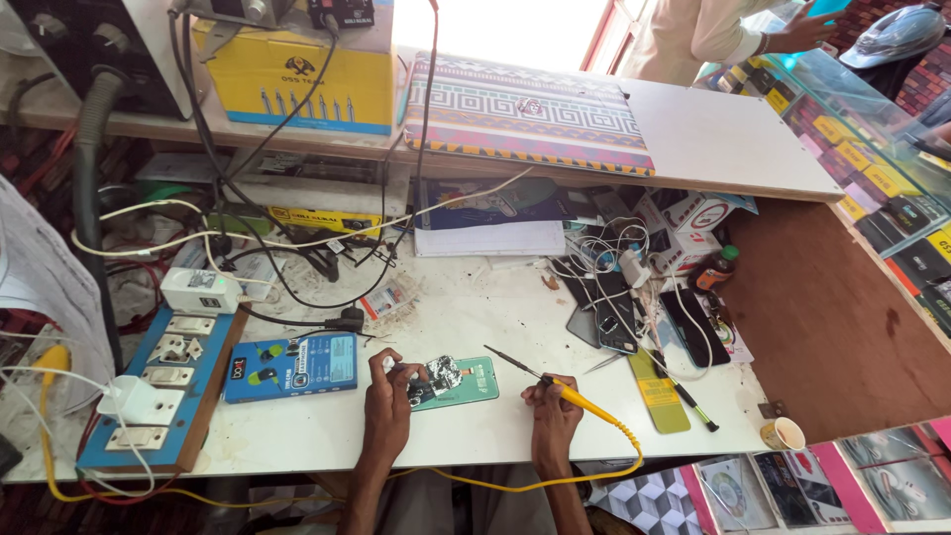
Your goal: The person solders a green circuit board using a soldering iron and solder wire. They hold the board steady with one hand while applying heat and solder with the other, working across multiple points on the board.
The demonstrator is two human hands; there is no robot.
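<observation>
My left hand (389, 384) rests on the white bench and pinches the left end of an opened phone (451, 381) with a green back and exposed circuit board. My right hand (552, 408) is closed around the yellow handle of a soldering iron (535, 375). Its thin dark tip points up and left, ending just right of the phone and apart from it. The iron's yellow cord (604, 466) loops off the bench's front edge.
A blue box (291, 366) lies left of the phone, next to a blue switchboard (163, 386) with plugs. Several phones (616, 315), cables and a yellow strip (659, 392) crowd the right. A small cup (782, 433) stands at the front right. A person (713, 30) stands behind the counter.
</observation>
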